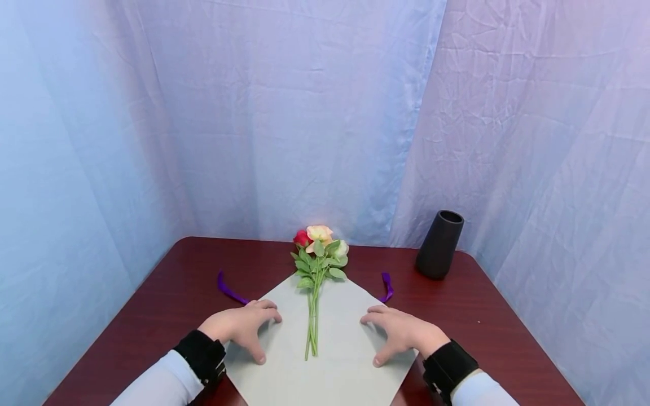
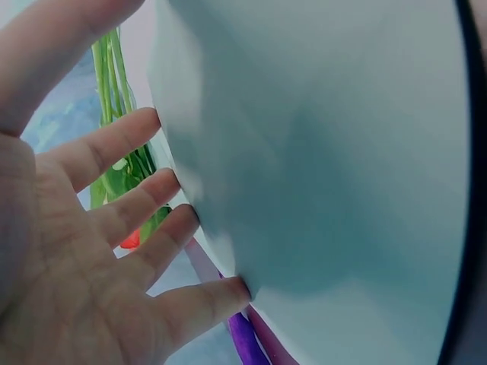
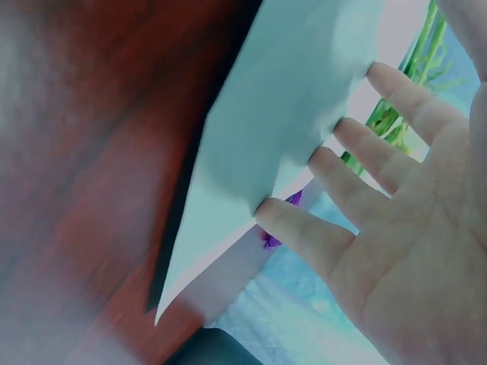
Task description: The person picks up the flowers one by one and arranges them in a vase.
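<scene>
While flowers [image 1: 319, 248] lie across the paper's far corner, left hand [image 1: 247, 325] and right hand [image 1: 402, 331] touch the paper [image 1: 350, 378], well apart, fingers spread.
Table [image 1: 172, 293] shows beyond both side edges (black vase [image 1: 439, 248] far right).

Dark red table [image 1: 167, 299], pale paper sheet [image 1: 350, 378], purple ribbon ends [image 1: 386, 279], black vase [image 1: 439, 245] standing

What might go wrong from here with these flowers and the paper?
The stems of the flowers lie on the paper with no tie visible, so they might roll or spread if the left hand or right hand tugs it.

Purple ribbon shows past both sides, so sliding the paper could drag it askew.
</scene>
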Motion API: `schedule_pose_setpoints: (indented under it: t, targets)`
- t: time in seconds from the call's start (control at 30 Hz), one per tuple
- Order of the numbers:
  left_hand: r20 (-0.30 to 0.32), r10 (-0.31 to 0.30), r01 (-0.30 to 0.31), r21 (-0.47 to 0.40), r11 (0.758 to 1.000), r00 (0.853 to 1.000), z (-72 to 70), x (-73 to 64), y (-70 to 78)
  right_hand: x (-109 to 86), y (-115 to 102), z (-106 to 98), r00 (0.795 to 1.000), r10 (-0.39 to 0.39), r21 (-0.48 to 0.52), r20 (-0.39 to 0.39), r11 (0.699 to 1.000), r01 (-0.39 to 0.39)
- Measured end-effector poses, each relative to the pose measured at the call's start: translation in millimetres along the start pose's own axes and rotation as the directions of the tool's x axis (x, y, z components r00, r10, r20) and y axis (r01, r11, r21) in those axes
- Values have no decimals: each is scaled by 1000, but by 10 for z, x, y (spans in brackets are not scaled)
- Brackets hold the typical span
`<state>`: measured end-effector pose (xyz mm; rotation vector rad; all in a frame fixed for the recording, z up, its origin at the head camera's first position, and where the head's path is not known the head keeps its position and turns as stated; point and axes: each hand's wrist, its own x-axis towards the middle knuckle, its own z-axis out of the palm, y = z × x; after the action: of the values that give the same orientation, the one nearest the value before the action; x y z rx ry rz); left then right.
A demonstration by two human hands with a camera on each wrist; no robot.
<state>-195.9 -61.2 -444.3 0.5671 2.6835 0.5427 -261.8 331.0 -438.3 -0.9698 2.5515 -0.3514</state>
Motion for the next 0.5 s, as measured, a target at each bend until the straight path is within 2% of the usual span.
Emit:
schedule_pose_setpoints:
  t: [0.3, 0.5]
  targets:
    - [4, -30, 30, -11, 999, 1000, -31, 62, -18, 88, 61, -44, 1000, 11, 8, 23, 1000, -11]
    - [3, -28, 28, -13, 1000, 1000, -17, 63, -30, 92, 76, -29, 1000, 11, 30, 23, 999, -12]
